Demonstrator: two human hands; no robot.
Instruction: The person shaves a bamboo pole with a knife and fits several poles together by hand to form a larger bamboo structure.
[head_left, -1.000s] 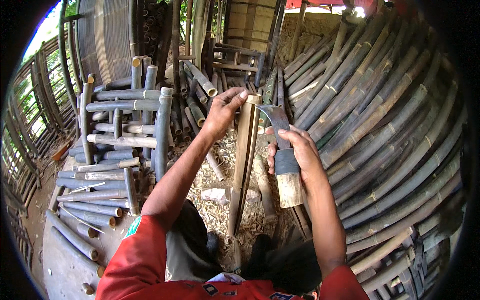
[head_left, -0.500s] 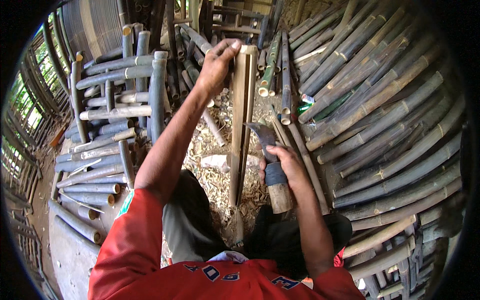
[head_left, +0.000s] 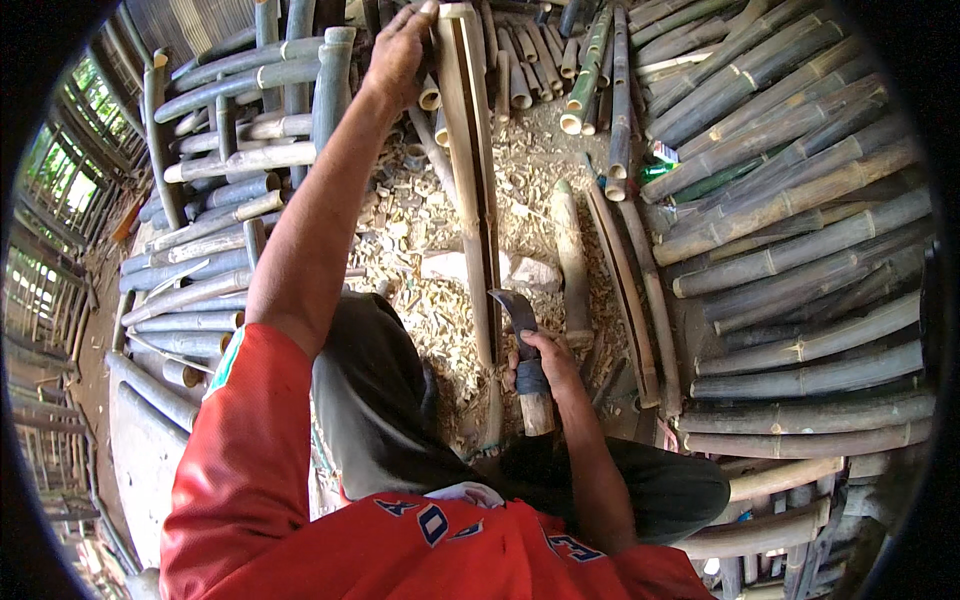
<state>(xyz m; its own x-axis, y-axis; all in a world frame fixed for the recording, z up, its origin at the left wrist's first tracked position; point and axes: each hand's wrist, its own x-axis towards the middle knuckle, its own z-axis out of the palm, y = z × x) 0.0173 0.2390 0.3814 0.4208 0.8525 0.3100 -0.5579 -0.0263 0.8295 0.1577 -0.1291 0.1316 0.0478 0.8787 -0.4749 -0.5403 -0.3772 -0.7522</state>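
A long split bamboo length [head_left: 460, 180] stands upright before me, with a dark slit running down it. At its top end my left hand [head_left: 402, 55] is closed, fingers against the rim. My right hand [head_left: 548, 365] grips a billhook [head_left: 518, 312] by its handle, which has a dark wrapping and a thick pale wooden butt. The hooked blade points up, its tip beside the lower part of the bamboo; whether they touch I cannot tell. The bamboo's foot is down among shavings between my knees.
Pale shavings [head_left: 400, 225] cover the ground. A pointed pale wooden piece [head_left: 570, 250] and a long bamboo strip [head_left: 625, 300] lie right of the bamboo. Dark poles [head_left: 800, 270] are stacked at the right. A bamboo frame [head_left: 240, 160] and more poles stand at the left.
The view has shifted, and the bamboo and my left hand appear higher. My right hand has brought the billhook down and inward, beside the bamboo's lower part.
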